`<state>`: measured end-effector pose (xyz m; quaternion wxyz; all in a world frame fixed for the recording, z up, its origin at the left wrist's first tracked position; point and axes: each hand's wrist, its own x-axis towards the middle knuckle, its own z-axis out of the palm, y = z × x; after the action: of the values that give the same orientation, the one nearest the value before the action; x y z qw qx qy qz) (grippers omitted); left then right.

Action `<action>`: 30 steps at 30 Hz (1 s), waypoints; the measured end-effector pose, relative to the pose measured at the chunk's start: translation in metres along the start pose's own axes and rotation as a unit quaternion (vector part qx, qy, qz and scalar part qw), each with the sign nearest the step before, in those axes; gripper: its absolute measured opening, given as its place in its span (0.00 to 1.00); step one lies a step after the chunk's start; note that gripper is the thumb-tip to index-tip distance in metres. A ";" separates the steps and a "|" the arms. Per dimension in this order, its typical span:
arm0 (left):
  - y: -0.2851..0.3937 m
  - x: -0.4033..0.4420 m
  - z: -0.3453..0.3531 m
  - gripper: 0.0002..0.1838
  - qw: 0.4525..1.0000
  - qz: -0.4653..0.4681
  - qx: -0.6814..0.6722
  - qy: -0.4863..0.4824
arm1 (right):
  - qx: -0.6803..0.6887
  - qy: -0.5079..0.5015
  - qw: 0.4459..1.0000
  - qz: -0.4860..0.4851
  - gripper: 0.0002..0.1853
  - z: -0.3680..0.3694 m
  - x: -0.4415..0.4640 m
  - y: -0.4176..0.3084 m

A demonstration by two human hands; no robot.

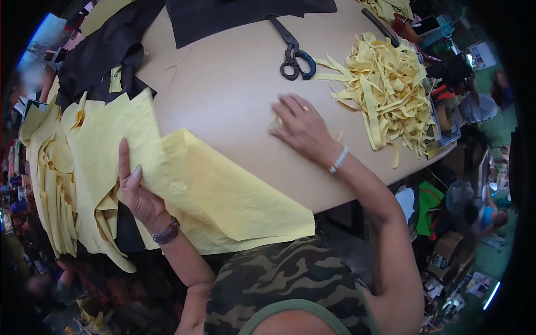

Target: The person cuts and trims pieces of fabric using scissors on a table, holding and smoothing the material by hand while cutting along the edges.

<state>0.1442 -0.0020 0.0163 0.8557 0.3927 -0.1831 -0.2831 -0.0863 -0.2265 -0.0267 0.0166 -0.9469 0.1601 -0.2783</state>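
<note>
My left hand [142, 198] grips a large sheet of yellow fabric [223, 195], its index finger stretched upward along the cloth. Part of that sheet is folded over and hangs past the table's near edge. Over the bare tabletop, my right hand [304, 128] is slightly blurred, with its fingers curled. A bit of yellow fabric strip [276, 123] shows between thumb and fingers, and the rest of it is mostly hidden by the hand. Dark-handled scissors [293, 56] lie beyond my right hand.
To the right a heap of yellow fabric strips [388, 92] covers the table [223, 84]. Layered yellow fabric pieces [56, 178] drape over the left edge. Dark cloth [100, 67] lies at the far left, and a dark panel [240, 19] at the back. Other people are in the background.
</note>
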 end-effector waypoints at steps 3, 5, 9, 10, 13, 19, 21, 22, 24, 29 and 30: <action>-0.016 0.009 0.026 0.32 0.999 -0.027 0.002 -0.044 | 0.052 -0.198 0.975 0.086 0.10 -0.031 -0.042 0.016; -0.028 0.015 0.046 0.32 0.997 -0.028 0.016 -0.067 | 0.022 -0.110 0.994 0.002 0.09 -0.038 -0.053 0.056; -0.043 0.024 0.084 0.32 0.980 -0.017 0.109 -0.167 | -0.151 0.016 0.988 0.010 0.01 -0.108 -0.009 0.141; -0.050 0.025 0.089 0.32 0.979 -0.046 0.090 -0.179 | -0.236 -0.009 0.965 0.112 0.03 -0.125 0.004 0.153; -0.056 0.021 0.113 0.30 0.966 -0.082 0.096 -0.224 | -0.369 0.036 0.919 0.132 0.16 -0.149 0.050 0.131; -0.072 0.004 0.110 0.32 0.912 0.084 0.294 -0.273 | 0.648 -0.083 0.690 0.312 0.26 -0.064 0.067 0.023; -0.060 -0.010 0.090 0.36 0.801 0.214 0.524 -0.196 | 0.615 -0.080 0.722 0.305 0.25 -0.047 0.075 0.014; -0.053 -0.021 0.080 0.38 0.717 0.265 0.625 -0.158 | 0.627 -0.058 0.715 0.304 0.24 -0.043 0.076 0.017; -0.036 -0.047 0.041 0.43 0.668 0.260 0.695 -0.048 | 0.639 0.004 0.704 0.310 0.22 -0.043 0.082 0.030; -0.010 -0.116 -0.052 0.40 0.527 0.078 0.821 0.206 | 0.620 0.057 0.716 0.316 0.19 -0.063 0.071 0.101; -0.011 -0.124 -0.064 0.35 0.515 0.049 0.829 0.213 | 0.610 0.078 0.723 0.314 0.19 -0.069 0.065 0.111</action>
<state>0.0789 0.1068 -0.0434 0.1679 0.9628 -0.1660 0.1317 -0.1037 -0.3477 0.0520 0.6647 -0.6024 0.2446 -0.3680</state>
